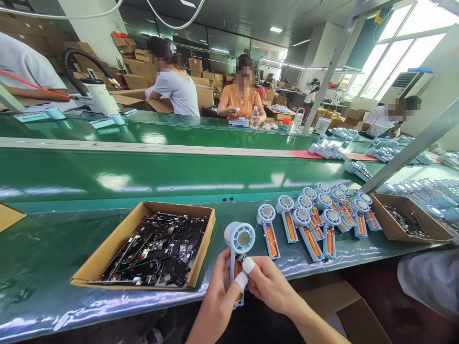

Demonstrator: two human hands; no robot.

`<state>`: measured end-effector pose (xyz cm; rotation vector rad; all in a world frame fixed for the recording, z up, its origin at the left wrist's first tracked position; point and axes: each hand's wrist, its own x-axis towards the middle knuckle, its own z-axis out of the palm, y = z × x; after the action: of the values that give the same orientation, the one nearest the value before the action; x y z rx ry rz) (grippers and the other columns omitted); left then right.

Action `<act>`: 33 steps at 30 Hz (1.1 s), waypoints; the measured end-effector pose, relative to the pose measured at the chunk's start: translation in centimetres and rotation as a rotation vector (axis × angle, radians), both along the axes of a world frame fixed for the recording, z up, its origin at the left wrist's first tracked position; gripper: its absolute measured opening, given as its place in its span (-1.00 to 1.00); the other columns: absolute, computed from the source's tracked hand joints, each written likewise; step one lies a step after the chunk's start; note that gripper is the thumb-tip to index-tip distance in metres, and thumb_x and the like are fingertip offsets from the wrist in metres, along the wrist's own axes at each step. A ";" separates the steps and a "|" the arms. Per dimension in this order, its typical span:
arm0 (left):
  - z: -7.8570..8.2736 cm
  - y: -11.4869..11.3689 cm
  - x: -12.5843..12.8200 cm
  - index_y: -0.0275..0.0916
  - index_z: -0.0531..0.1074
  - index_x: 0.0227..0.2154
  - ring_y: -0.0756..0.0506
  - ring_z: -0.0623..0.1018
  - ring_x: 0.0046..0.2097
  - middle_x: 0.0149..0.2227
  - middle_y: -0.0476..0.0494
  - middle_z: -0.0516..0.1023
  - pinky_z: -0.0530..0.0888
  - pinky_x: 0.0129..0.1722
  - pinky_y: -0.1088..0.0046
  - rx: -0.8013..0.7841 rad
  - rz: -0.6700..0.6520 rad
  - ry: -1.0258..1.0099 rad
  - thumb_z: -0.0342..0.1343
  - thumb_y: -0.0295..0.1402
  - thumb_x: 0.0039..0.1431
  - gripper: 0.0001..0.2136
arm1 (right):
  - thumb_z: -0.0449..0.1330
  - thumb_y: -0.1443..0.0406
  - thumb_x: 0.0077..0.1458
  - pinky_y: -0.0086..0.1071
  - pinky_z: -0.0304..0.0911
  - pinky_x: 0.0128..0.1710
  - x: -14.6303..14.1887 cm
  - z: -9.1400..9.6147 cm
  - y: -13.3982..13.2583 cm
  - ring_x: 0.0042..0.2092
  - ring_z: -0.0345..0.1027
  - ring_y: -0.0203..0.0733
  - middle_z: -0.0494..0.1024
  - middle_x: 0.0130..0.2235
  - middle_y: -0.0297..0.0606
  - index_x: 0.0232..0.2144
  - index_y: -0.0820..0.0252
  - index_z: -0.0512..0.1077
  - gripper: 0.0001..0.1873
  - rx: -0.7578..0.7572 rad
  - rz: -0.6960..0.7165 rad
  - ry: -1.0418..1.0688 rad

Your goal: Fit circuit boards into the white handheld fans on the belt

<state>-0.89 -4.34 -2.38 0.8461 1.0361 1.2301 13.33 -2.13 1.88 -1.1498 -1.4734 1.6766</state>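
A light blue handheld fan housing (242, 239) stands near-upright over the table's front edge, its round head on top and an orange battery in its open handle. My left hand (219, 294) is wrapped round the handle, with the thumb lying across the front. My right hand (269, 283) pinches a small dark circuit board (242, 257) at the top of the handle, just under the head; my fingers cover most of it. White covers sit on both thumb tips. Left of my hands, a cardboard box (205, 255) holds many black circuit boards (154, 251).
Several similar fan housings (311, 241) lie on the green table (46, 248) to the right, thin red wires across them. Beyond them stands a second cardboard box (389, 231) of boards. A slanted metal post (405, 162) rises at right. Co-workers (242, 98) sit across the bench.
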 end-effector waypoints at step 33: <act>1.6 1.4 0.1 -0.18 0.46 0.08 -0.31 0.56 0.11 0.02 -0.31 0.64 0.44 0.08 0.21 -0.033 0.074 0.403 0.14 -0.11 0.16 -0.54 | -0.07 0.50 0.19 -0.38 0.43 -0.47 -1.6 -4.2 -1.0 -0.36 0.56 -0.07 0.60 -0.14 0.03 0.44 0.30 -0.25 -0.17 0.966 -0.126 -1.051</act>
<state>-0.80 -2.90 -0.77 1.0642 1.4168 1.1235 11.69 -3.12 -2.32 -1.4824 -2.3161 0.0117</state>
